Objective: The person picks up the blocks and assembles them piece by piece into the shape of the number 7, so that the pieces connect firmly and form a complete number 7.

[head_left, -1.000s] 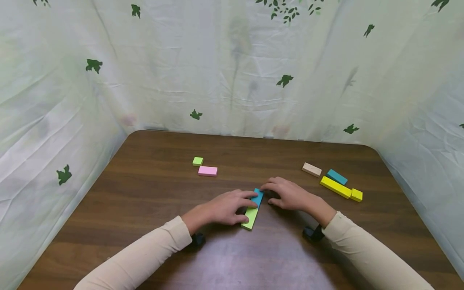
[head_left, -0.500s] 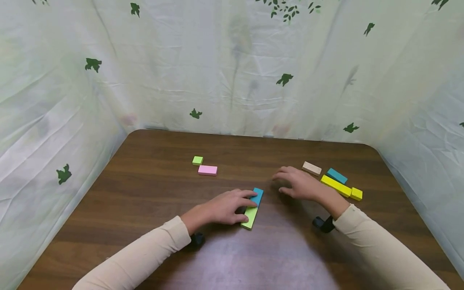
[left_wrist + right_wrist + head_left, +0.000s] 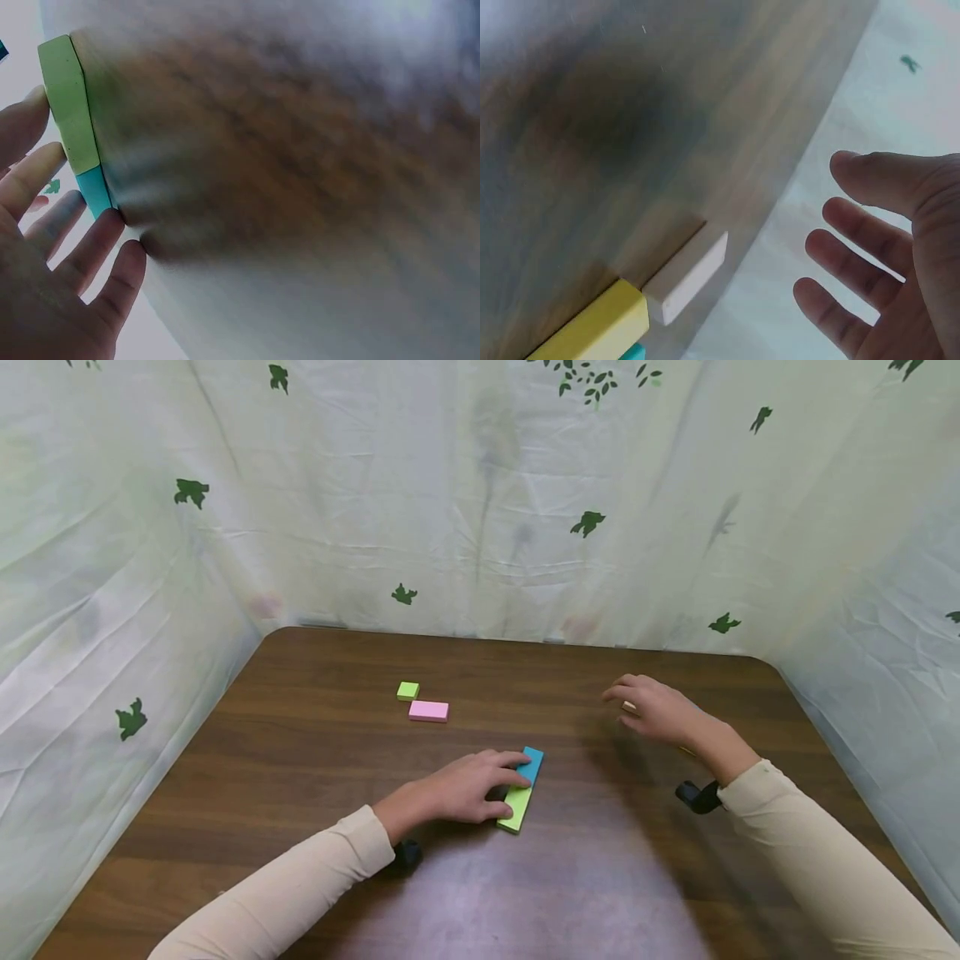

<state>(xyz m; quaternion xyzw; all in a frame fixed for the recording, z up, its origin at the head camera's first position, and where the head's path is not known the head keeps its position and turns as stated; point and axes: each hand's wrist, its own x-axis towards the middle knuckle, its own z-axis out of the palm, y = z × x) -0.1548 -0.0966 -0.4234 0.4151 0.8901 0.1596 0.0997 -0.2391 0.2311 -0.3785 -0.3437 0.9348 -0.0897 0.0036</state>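
Note:
My left hand rests its spread fingertips on two flat blocks lying end to end: a light green block nearer me and a blue block beyond it. In the left wrist view the thumb and fingers touch along the green block and the blue block. Above the table at the right, my right hand holds nothing, its fingers apart. Below it, the right wrist view has a beige block, a yellow block and a sliver of a blue block.
A pink block and a small green block lie toward the back left of the brown table. A pale cloth with leaf prints hangs behind and beside it. In the head view, my right arm hides most of the right-hand blocks.
My right hand has left the blue block's far end and moved right and away from me, over the blocks at the right. The left hand has stayed on the green and blue blocks.

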